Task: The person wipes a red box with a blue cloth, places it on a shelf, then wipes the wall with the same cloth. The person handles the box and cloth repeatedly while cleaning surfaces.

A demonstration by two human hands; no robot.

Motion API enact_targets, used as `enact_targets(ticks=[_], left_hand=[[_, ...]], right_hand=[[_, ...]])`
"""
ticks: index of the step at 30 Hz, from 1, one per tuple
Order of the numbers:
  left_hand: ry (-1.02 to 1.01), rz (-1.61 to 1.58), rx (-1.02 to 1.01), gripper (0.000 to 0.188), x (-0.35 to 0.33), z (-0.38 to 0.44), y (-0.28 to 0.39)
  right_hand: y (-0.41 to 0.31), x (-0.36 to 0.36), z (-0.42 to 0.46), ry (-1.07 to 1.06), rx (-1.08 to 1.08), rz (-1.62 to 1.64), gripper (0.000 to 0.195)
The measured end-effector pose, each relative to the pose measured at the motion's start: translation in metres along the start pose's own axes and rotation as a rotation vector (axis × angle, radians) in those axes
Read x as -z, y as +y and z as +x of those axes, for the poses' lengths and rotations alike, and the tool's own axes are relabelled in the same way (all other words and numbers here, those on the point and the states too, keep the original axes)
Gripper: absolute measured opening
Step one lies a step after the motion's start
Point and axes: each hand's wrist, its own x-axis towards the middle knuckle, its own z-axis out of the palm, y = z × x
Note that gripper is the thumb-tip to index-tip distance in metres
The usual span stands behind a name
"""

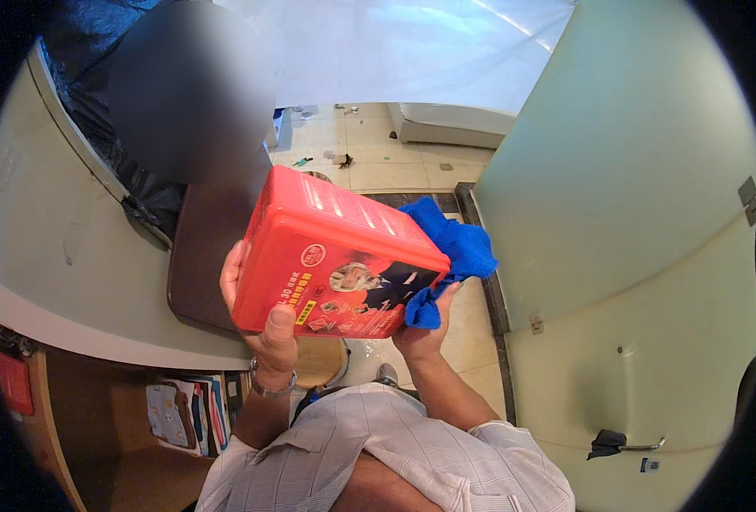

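A red box (352,256) with rounded edges, bearing writing and a printed picture, is held tilted in front of my chest. My left hand (272,333) grips its left end, thumb on the printed front face and fingers round the side. At the lower right corner, my right hand (424,333) holds a crumpled blue cloth (464,246) against the box. The cloth bunches along the box's right end and hides part of that hand's fingers. A metal-band watch (272,387) is on my left wrist.
To the right stands a frosted glass door (595,256) with a metal handle (643,446) and dark cloth on it. At left, a curved counter (83,224) has a wooden shelf (115,473) holding folders (192,413). A round wooden stool (320,361) is below; debris (344,161) litters the tiles.
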Motion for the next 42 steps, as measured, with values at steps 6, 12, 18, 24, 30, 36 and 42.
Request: enact_targets(ticks=[6, 12, 18, 24, 30, 36, 42], left_hand=[[-0.112, -0.127, -0.19, 0.151, -0.027, -0.003, 0.02], [-0.278, -0.049, 0.076, 0.144, 0.005, -0.015, -0.012], [-0.362, -0.124, 0.364, 0.138, 0.063, -0.037, -0.046], [-0.418, -0.033, 0.317, 0.133, 0.067, -0.026, -0.046], [-0.573, 0.202, 0.223, 0.128, 0.073, -0.022, -0.032], [-0.321, -0.054, 0.385, 0.113, 0.104, -0.038, -0.072], [-0.032, -0.313, 0.278, 0.081, 0.078, -0.016, -0.07]], right_hand=[[-0.029, -0.026, 0.017, -0.084, -0.206, 0.371, 0.072], [-0.009, -0.011, 0.022, 0.031, -0.497, 0.418, 0.068], [-0.029, -0.04, 0.011, 0.081, -0.752, 0.111, 0.072], [0.007, -0.011, 0.012, -0.025, -0.863, 0.156, 0.072], [0.015, -0.02, 0.011, -0.047, -0.839, 0.027, 0.075], [0.028, -0.009, 0.015, -0.049, -0.839, -0.116, 0.072], [0.004, 0.008, 0.014, -0.034, -0.783, -0.206, 0.061]])
